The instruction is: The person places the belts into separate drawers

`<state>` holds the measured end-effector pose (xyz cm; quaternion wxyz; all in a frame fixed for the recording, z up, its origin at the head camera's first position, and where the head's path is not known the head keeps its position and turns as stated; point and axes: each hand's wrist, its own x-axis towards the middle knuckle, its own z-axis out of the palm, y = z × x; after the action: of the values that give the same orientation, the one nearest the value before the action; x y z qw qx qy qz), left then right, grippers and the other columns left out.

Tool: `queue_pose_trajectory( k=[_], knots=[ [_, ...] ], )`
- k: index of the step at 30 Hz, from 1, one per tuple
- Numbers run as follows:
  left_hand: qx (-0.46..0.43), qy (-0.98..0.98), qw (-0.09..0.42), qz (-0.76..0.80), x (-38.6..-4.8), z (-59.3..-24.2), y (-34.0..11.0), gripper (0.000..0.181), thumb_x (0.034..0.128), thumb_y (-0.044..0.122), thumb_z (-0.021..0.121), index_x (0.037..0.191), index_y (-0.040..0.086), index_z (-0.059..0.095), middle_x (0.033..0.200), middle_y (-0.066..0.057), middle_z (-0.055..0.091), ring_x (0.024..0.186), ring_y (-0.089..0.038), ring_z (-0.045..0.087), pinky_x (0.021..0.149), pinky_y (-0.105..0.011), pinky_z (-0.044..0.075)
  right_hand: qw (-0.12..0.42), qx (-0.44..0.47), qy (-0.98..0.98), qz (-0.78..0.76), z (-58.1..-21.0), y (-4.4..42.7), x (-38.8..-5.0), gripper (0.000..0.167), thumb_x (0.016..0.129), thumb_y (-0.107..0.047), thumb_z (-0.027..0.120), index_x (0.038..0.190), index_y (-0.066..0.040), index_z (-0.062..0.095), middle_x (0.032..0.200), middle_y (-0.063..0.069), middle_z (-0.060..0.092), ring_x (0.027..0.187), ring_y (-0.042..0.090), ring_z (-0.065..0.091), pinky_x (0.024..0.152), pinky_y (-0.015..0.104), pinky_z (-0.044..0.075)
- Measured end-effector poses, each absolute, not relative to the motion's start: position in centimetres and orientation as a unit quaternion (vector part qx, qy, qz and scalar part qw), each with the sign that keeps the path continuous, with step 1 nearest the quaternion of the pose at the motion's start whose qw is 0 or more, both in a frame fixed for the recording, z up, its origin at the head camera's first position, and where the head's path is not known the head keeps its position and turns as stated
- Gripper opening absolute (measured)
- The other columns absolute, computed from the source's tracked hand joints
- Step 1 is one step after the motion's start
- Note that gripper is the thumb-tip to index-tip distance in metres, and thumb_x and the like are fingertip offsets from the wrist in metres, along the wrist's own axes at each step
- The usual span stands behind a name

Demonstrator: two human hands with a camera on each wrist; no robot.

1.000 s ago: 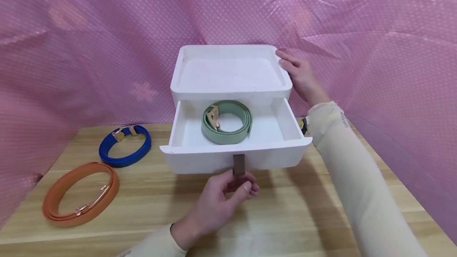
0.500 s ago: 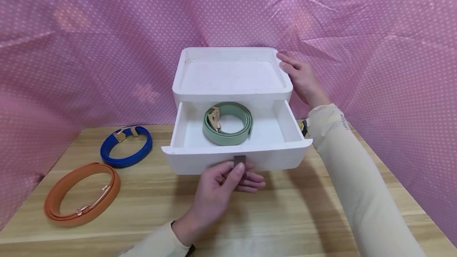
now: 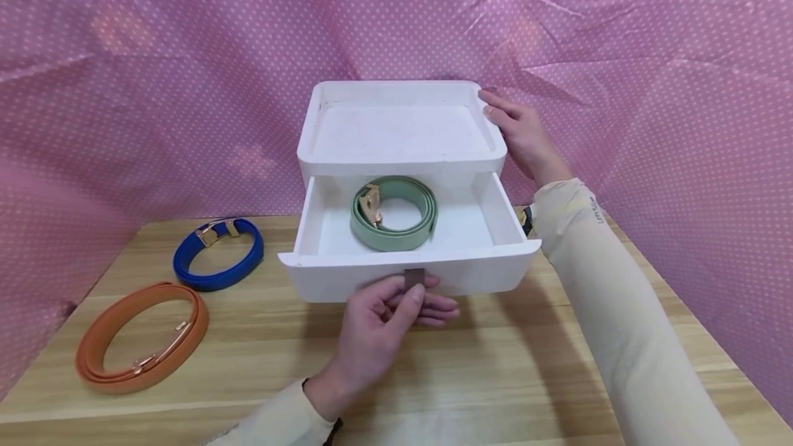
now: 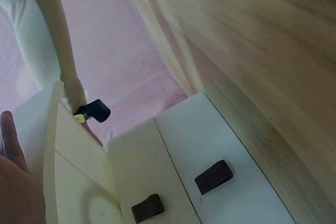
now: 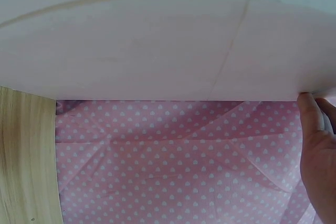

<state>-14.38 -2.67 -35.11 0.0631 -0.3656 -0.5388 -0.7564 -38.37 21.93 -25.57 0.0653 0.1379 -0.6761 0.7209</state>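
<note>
White drawer unit, one: at the back edge of the bench, about midway along; raised rim round a shallow top.

Upper drawer, one: pulled out toward the bench's front edge.

Green belt, one: coiled inside that drawer, set left of its middle, gold buckle on the coil's left side.

Brown tab, one: centred on the drawer front. Left hand clamped on it, thumb in front, fingers behind.

Right hand: fingers nearly straight, touching the unit's right side by the rear corner.

Dark tabs, two: on the lower fronts, which I see set flush beneath the drawer.

Blue belt, one: coiled, gold buckle, near the bench's back left corner.

Orange belt, one: coiled, metal buckle, by the left edge, nearer the front than the blue.

Pink cloth, dotted white: hanging behind the back edge.
</note>
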Motion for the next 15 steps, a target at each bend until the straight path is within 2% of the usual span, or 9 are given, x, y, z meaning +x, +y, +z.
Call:
queue_pose_trajectory(
  k=[15],
  knots=[
    [-0.412,-0.516,0.096,-0.745,-15.12,-35.13,-2.70,0.019,0.0998,-0.012,0.040,0.109,-0.020,0.054,0.099,-0.033,0.066,0.090,-0.044,0.068,0.076,-0.049,0.059,0.056,0.136,-0.665,0.732,-25.42,21.77,-38.04,0.046,0.099,-0.009,0.059,0.143,-0.002,0.048,0.147,0.015,0.045,0.124,0.026,0.053,0.089,0.023,0.054]
  ],
)
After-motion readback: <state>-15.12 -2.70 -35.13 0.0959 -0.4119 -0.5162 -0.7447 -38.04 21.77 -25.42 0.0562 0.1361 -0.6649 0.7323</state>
